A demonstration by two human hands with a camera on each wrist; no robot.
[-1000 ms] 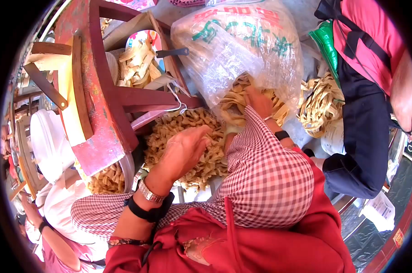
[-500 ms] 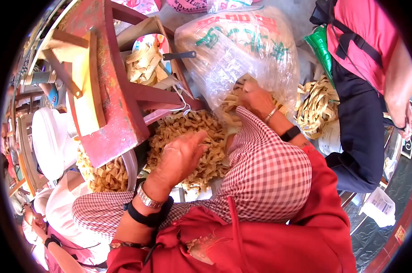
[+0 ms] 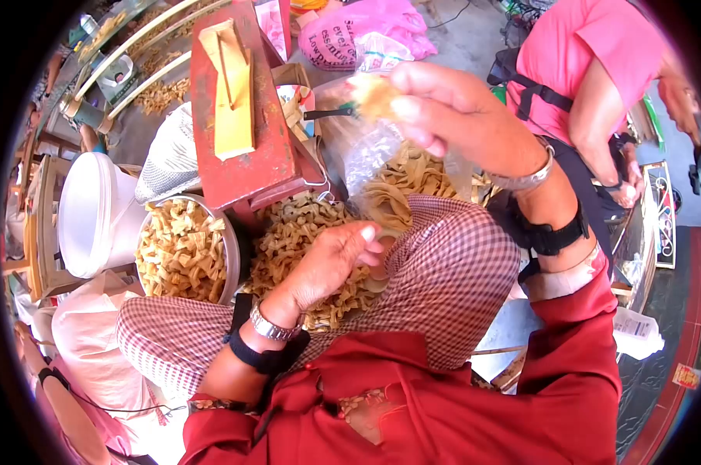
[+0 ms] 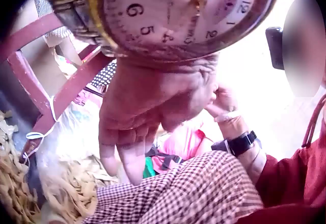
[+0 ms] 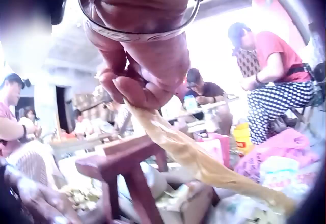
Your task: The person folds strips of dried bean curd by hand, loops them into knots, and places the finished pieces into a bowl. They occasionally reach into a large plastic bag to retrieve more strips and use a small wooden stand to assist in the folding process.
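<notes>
Raised above the plastic bag (image 3: 366, 151), the right hand (image 3: 470, 116) pinches a tan strip (image 3: 375, 97). In the right wrist view the strip (image 5: 204, 163) hangs long and slightly twisted from the thumb and fingers of the right hand (image 5: 145, 71). More flat strips (image 3: 424, 174) lie at the bag's mouth, by the checked cloth over the knee. Over a pile of short knotted pieces (image 3: 284, 252) hovers the left hand (image 3: 331, 263), fingers loosely bent. The left wrist view shows the left hand (image 4: 153, 102) with its fingers hanging down, nothing held.
A red wooden bench (image 3: 277, 163) stands ahead on the left, with a metal bowl (image 3: 232, 260) of knotted pieces and a white bucket (image 3: 91, 213) beside it. A pink bag (image 3: 366, 35) lies ahead. Someone in pink (image 3: 556, 46) sits at the right.
The right hand has come up out of the bag's mouth with a strip. The left hand stays low, its fingers slightly shifted. The head view has tilted and shows more of the floor ahead.
</notes>
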